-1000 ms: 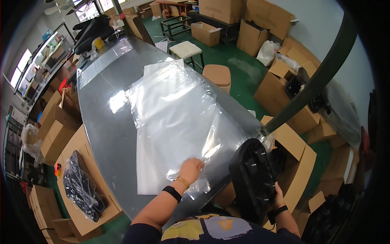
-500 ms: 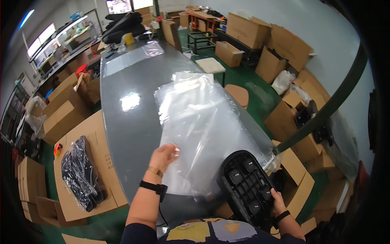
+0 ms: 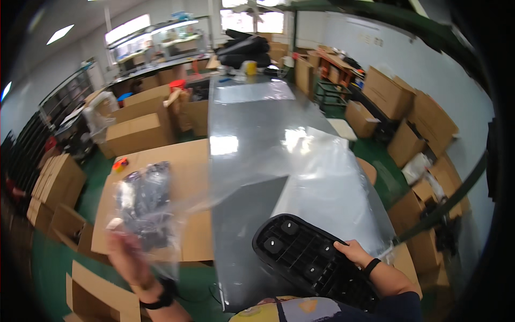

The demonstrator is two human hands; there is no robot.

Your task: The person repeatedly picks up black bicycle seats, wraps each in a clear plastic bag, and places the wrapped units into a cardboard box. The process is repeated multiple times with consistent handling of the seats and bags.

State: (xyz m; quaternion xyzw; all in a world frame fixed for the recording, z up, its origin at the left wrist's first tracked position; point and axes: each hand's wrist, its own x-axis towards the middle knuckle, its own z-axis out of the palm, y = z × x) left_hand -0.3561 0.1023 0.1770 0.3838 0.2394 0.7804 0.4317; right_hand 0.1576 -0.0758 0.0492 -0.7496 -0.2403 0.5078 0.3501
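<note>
My right hand (image 3: 354, 253) grips the edge of a long black moulded plastic part (image 3: 292, 249), rounded at one end, with its ribbed underside and several bright metal fittings facing up. It is tilted over the table's near end. My left hand (image 3: 129, 256), smeared by motion, is out at the left with a clear plastic bag (image 3: 190, 203) trailing from it toward the table. Behind that bag, a bagged black part (image 3: 145, 198) lies on a cardboard sheet (image 3: 193, 225). A stack of clear plastic bags (image 3: 332, 188) lies on the grey table (image 3: 247, 209).
Another clear sheet (image 3: 255, 92) lies at the table's far end, before a pile of black parts (image 3: 244, 52). An open carton (image 3: 99, 295) stands at the lower left. Cartons (image 3: 134, 134) line the left. A green post (image 3: 445, 214) rises by the table's right edge.
My left hand has swung left off the stack, pulling a clear bag with it. The view has turned left. The black part in my right hand has tipped further across the table's near end.
</note>
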